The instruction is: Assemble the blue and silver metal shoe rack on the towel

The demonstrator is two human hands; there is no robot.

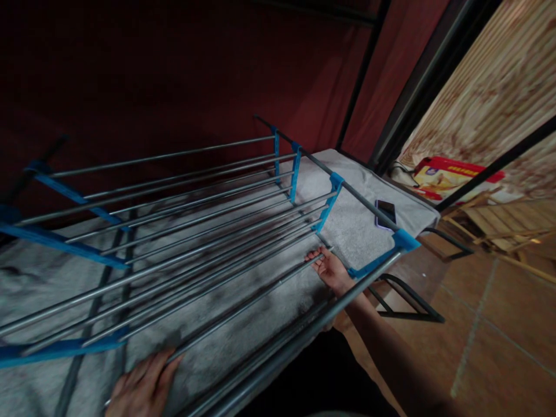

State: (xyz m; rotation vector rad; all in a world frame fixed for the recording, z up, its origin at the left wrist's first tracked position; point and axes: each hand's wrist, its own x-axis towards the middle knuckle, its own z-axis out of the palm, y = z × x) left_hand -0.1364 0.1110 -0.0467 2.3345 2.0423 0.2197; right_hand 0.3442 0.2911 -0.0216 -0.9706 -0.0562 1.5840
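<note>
A rack of grey metal rods (208, 246) with blue plastic brackets (326, 202) stands over a grey cloth surface. One loose-looking rod (247, 307) runs slantwise low across the near side. My left hand (141, 385) is closed around its near left end, partly cut off by the lower frame edge. At its far right end, my right hand (328, 269) has its fingers curled on the rod, near an angled blue bracket (376, 263). My right forearm passes beneath the thick front bar (313, 327). Whether the rod's ends sit in any bracket cannot be made out.
A phone (384, 214) lies on the grey cloth (356, 237) beyond the rack. Black metal legs (408, 298) jut out at the right over a tiled floor (499, 324). Further back are a red box (452, 176), a wooden slatted piece (512, 223) and a dark red wall (174, 69).
</note>
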